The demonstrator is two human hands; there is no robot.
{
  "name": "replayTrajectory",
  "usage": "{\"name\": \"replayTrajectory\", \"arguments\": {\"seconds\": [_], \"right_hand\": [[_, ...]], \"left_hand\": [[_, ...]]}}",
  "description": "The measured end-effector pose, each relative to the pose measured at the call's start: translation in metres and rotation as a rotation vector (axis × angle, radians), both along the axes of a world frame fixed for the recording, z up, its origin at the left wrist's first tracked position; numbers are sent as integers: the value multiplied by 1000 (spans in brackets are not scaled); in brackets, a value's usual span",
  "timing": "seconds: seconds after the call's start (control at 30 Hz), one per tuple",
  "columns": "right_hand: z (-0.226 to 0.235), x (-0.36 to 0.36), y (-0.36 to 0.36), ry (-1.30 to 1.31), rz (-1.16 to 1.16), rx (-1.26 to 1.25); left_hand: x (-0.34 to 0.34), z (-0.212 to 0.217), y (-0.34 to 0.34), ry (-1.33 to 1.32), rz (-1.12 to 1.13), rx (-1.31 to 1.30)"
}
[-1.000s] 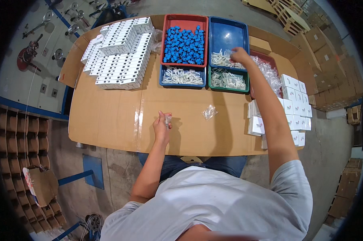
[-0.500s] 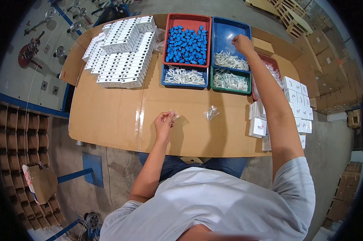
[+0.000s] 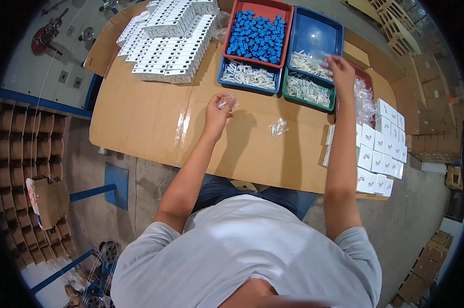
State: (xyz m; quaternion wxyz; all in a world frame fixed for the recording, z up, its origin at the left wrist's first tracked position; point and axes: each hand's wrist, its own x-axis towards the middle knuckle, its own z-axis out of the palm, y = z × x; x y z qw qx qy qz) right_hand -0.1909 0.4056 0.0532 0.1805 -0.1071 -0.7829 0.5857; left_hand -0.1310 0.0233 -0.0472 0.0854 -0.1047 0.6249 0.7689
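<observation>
My left hand is raised over the cardboard tabletop, its fingers closed on a small clear plastic bag; a white piece shows at the fingertips. My right hand is above the right edge of the blue tray, near the white plastic pieces in its near end. Its fingers are bent together, and something translucent shows at their tips, too blurred to name. Between the hands and closer to me, a filled clear bag with white pieces lies on the cardboard.
A red tray of blue parts sits across a blue tray of white pieces. Beside them is a green tray. A red tray of clear bags stands right. White boxes are stacked left and right.
My right hand has come back nearer to me over the blue tray, slightly right. My left hand has moved forward toward the trays with its bag. The view has shifted and tilted.
</observation>
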Motion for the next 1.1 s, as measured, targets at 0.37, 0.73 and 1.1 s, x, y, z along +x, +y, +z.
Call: {"name": "replayTrajectory", "arguments": {"seconds": [0.37,0.73,1.1], "right_hand": [[-122,223,-75,-369,-117,-586],[-154,252,-82,-390,-135,-717],[-165,256,-78,-356,-138,-715]], "left_hand": [[-5,-12,9,114,-68,-137],[-45,-12,17,314,-199,-504],[-197,29,43,175,-815,-1270]]}}
